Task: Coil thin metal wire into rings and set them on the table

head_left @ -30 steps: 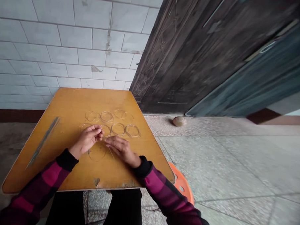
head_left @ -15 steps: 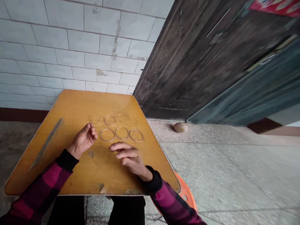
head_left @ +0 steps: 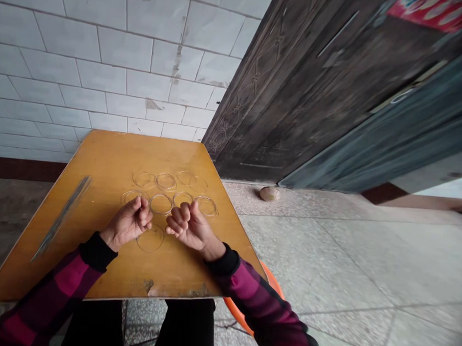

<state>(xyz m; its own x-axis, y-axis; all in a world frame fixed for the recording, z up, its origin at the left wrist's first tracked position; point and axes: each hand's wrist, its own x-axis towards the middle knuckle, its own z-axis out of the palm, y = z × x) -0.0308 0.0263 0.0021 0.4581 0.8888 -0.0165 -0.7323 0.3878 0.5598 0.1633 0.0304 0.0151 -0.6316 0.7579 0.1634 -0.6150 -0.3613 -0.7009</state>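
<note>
My left hand (head_left: 127, 222) hovers above the wooden table, thumb and fingertips pinched on a thin wire (head_left: 140, 203); only a short bit of it shows. Close by on the right is my right hand (head_left: 192, 228), fingers curled in and thumb pressed to them; whatever it may grip is too fine to see. Beyond both hands lie several coiled wire rings in two rows, among them one ring (head_left: 151, 204) between the hands. A single larger wire loop (head_left: 150, 251) rests nearer me, partly behind my left hand. A bundle of straight wires (head_left: 63, 214) lies along the table's left side.
The yellow-brown table (head_left: 113, 152) has a chipped front edge. A tiled wall (head_left: 101, 75) stands behind it and a dark wooden door (head_left: 264, 108) to the right. An orange stool (head_left: 243, 314) sits under the right corner. A roundish stone (head_left: 270, 194) lies on the floor.
My right hand has gone from spread fingers to curled ones and moved up and slightly left, closer to my left hand. The whole view has shifted a little.
</note>
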